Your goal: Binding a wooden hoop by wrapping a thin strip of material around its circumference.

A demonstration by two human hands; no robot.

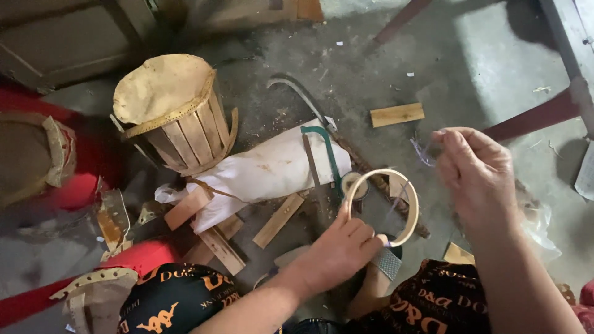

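My left hand (343,247) grips hoop (382,207); right hand (473,170) pinches clear strip (424,151) taut. Binding step; next wrap needs tension.

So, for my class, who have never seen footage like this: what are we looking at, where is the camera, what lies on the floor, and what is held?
One camera, worn on a person's head, looks down at their two bare hands above a grey concrete floor. The left hand pinches a thin pale wooden ring. The right hand is raised, fingers closed on a fine, barely visible strand. On the floor lie a small slatted wooden drum with a tan skin top, a green-framed hacksaw, a white cloth bundle and cut wood blocks.
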